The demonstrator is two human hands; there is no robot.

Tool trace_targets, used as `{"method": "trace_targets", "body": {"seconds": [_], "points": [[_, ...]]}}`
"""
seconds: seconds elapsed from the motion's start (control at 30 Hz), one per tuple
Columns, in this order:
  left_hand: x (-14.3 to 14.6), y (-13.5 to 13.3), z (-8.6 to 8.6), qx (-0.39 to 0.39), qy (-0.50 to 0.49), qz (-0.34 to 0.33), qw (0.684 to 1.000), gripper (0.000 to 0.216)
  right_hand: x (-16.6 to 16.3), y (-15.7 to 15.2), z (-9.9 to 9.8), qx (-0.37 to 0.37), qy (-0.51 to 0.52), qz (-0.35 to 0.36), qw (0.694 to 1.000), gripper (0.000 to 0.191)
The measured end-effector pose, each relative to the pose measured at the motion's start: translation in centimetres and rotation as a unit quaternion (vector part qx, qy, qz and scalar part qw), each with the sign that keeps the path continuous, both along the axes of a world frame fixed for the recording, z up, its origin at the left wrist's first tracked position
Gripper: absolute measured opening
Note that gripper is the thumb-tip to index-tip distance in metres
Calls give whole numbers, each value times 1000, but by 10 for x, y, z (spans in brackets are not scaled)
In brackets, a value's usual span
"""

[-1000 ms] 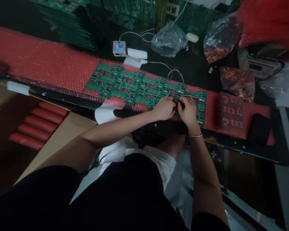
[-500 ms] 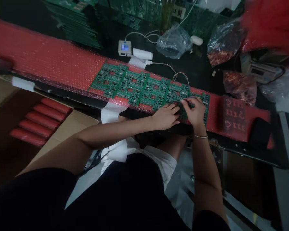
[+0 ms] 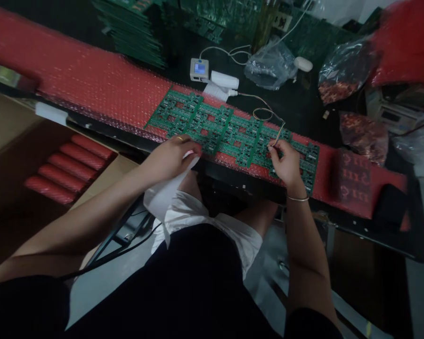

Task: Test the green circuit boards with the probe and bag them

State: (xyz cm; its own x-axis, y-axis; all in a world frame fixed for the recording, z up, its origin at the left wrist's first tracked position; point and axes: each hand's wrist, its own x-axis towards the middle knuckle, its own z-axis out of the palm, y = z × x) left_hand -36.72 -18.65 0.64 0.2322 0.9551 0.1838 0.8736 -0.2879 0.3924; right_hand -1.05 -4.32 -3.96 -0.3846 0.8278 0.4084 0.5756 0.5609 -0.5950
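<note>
Left of the frame, a cardboard box [image 3: 7, 115] gapes open, and inside it lie red bubble-wrap rolls [image 3: 76, 167], slim cylinders side by side. Across to the upper right: a clear plastic bag [image 3: 341, 82], slack and shiny, copper-coloured pieces [image 3: 337, 92] heaped in its bottom, and just below it a second clear bag [image 3: 364, 136] with similar bits. Near top centre, a crumpled clear bag [image 3: 268, 68]; its contents can't be made out.

Now the middle! A long green circuit-board panel [image 3: 224, 129], rigid, studded with tiny components and square cutouts, lies slantwise on dimpled, glossy red bubble wrap [image 3: 81, 63]. Over its right part, the right hand [image 3: 286, 162] pinches the thin cable [image 3: 265, 99], which loops up toward a white connector [image 3: 233, 93]. At the panel's near edge, left of centre, the left hand [image 3: 176, 157] has thumb and fingers together on a limp white paper strip [image 3: 162, 195], curling down toward the lap. Upper left, thin green boards [image 3: 134, 37] stand stacked.
</note>
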Motion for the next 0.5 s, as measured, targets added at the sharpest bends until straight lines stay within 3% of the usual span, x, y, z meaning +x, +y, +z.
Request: {"method": "trace_targets", "body": {"seconds": [0.17, 0.5], "points": [[-41, -23, -27, 0, -46, 43, 998, 31, 2, -1, 3, 26, -34, 28, 999, 16], [-58, -43, -55, -42, -72, 24, 996, 25, 8, 3, -20, 11, 6, -26, 1000, 31]]}}
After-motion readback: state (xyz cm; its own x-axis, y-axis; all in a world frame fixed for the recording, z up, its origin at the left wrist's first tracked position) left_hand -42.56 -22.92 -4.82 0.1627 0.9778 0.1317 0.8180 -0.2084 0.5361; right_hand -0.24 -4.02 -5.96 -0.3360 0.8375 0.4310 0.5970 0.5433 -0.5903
